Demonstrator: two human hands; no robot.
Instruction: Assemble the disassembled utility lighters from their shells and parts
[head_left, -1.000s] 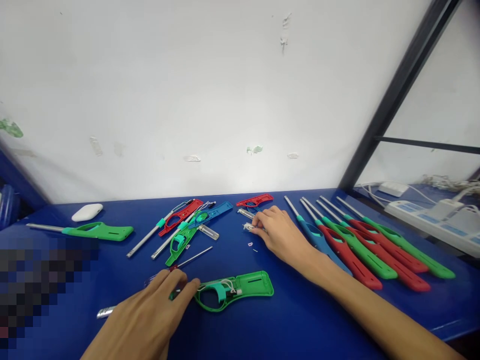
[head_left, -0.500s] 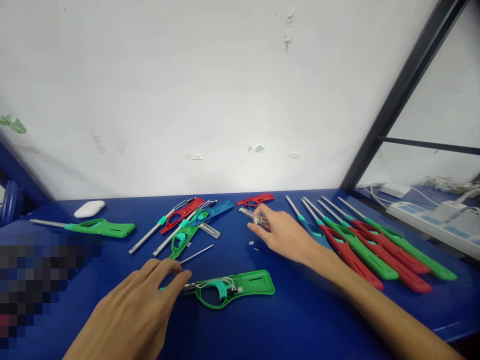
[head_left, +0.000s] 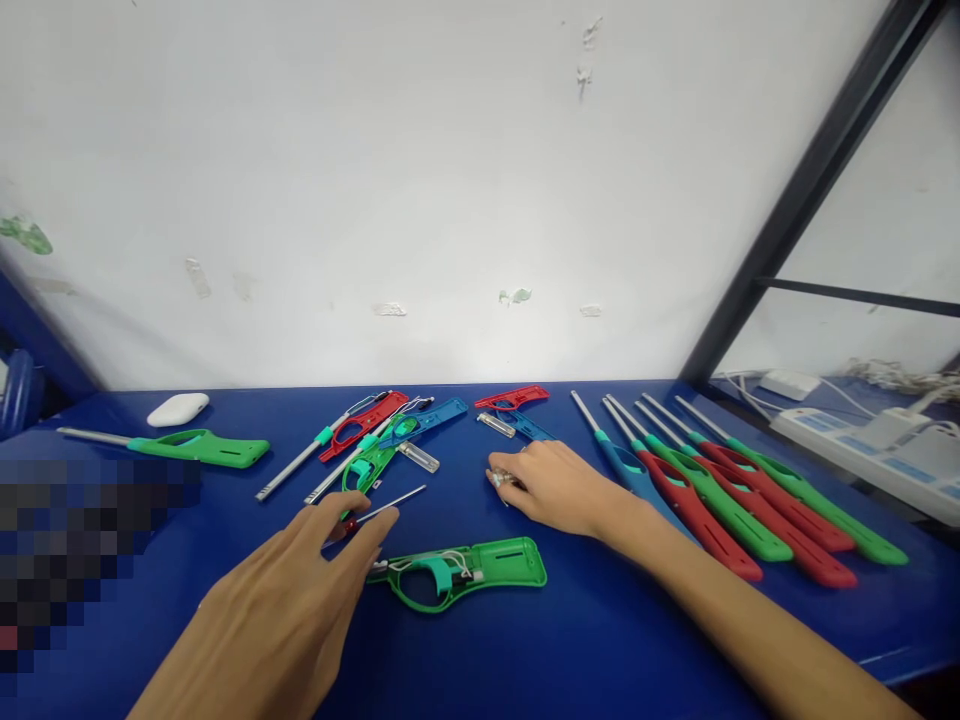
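My left hand (head_left: 277,590) is over the near left of the blue table, thumb and index finger apart. Beneath its fingers lies a thin screwdriver (head_left: 391,503) with a red handle, partly hidden. Just right of this hand rests an opened green lighter half (head_left: 510,563), with a turquoise trigger (head_left: 441,574) and white wires inside; its front end is behind my fingers. My right hand (head_left: 555,485) is low over the middle of the table, fingertips pinched on a small clear fuel tank (head_left: 498,478), mostly hidden. Beyond it lies another clear tank (head_left: 496,425).
Several assembled lighters, one of them this green one (head_left: 735,505), lie at right beside a power strip (head_left: 862,445). Opened red (head_left: 367,425) and blue (head_left: 435,418) shells and a clear tank (head_left: 418,457) are behind my left hand. A white case (head_left: 178,409) and green lighter (head_left: 225,449) lie far left.
My right hand has moved nearer to me with the clear fuel tank, away from the other tank. My left thumb and index finger have spread apart, showing the screwdriver's red handle.
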